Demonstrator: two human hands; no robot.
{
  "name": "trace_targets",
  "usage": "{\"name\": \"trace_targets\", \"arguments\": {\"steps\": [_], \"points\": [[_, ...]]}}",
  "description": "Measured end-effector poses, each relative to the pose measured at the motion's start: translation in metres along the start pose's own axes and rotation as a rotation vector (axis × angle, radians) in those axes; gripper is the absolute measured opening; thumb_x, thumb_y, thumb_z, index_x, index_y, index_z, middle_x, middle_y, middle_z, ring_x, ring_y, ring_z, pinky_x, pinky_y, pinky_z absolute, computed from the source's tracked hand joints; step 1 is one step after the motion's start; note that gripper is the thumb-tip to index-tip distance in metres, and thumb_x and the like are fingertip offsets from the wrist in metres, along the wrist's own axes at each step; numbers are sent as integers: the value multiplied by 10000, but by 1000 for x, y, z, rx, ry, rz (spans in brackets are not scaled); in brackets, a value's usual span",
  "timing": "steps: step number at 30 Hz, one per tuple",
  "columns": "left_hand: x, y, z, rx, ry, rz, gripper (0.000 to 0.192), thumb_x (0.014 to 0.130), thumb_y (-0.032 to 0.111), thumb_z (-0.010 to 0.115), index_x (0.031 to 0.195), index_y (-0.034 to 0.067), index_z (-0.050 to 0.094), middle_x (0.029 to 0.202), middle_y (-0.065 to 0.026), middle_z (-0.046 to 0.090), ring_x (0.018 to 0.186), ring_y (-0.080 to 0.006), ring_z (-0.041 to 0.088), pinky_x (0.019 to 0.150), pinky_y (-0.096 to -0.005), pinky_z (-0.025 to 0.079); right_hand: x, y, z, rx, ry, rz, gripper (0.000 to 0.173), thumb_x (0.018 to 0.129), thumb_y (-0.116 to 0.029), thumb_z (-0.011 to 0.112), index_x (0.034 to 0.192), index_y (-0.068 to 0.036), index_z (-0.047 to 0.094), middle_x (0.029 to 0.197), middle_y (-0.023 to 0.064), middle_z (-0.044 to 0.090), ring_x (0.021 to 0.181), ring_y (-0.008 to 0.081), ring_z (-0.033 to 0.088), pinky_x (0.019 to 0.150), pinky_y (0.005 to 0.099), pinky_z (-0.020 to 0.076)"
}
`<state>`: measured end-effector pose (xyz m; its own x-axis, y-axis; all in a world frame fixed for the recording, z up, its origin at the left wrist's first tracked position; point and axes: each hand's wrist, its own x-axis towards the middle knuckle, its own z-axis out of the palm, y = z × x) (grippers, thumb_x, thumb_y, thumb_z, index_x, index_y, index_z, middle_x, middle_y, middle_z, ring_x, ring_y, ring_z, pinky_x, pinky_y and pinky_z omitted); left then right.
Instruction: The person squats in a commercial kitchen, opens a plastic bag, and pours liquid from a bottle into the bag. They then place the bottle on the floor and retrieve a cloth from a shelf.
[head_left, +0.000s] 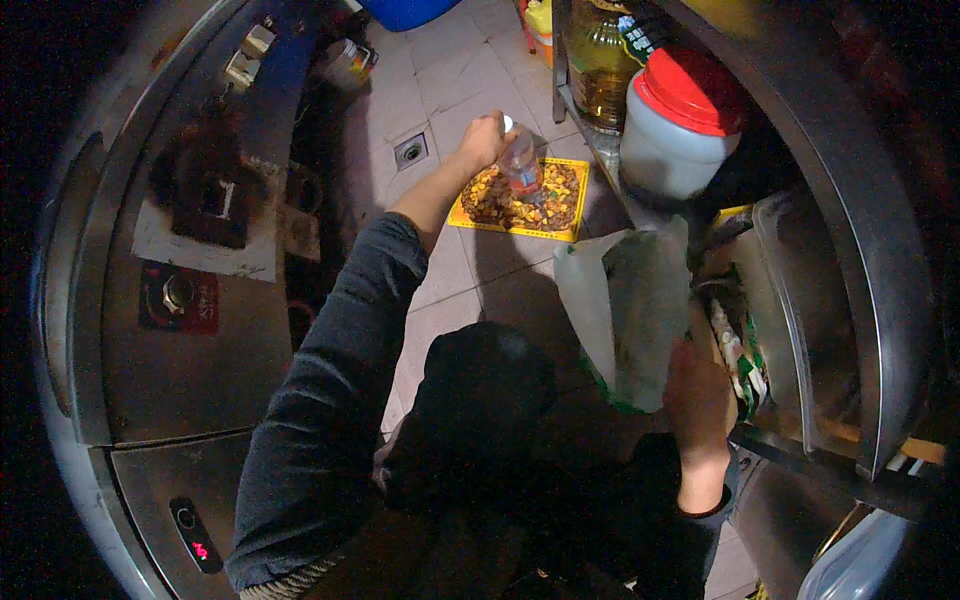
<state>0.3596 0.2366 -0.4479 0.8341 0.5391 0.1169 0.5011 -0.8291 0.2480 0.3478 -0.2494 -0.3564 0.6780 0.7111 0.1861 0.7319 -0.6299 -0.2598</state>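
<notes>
My left hand (486, 140) grips the neck of a clear plastic bottle (520, 166) with a white cap. The bottle's base is over a yellow-edged board (555, 232) on the tiled floor, whose face is covered with brown and yellow bits. My right hand (697, 382) is in shadow at the right, closed at the edge of a pale plastic bag (637, 315) with green parts. The bag hangs with its mouth spread apart, and my fingers are partly hidden in the dark.
At the left stands a steel appliance (210, 397) with a red lit display. A metal shelf (847, 247) on the right holds a white tub with a red lid (675, 142), a large oil bottle (598, 67) and an open bin (780, 300). A floor drain (411, 152) lies beyond my left forearm.
</notes>
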Motion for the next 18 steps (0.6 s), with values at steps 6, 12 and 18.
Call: {"name": "trace_targets", "arguments": {"steps": [6,12,18], "points": [[7,-2,4,58,-7,15,393,845,328,666,1022,-1,542,952,-249,650,905,-436,621,759,-491,509,-12,2,1,58,-31,43,316,972,-247,438,809,-49,622,698,201,627,671,380,634,597,469,505],[16,-5,10,19,-6,32,427,825,330,691,1047,-3,543,967,-253,643,941,-437,605,789,-491,500,-9,-1,1,62,37,45,323,960,-239,465,770,-35,627,670,201,621,624,369,629,571,448,503],[11,-8,8,22,-2,12,423,827,351,682,1033,6,550,927,-253,648,894,-448,614,775,-500,502,-8,-1,0,48,-43,70,316,958,-225,469,770,-31,632,671,208,620,626,371,628,574,451,503]]}}
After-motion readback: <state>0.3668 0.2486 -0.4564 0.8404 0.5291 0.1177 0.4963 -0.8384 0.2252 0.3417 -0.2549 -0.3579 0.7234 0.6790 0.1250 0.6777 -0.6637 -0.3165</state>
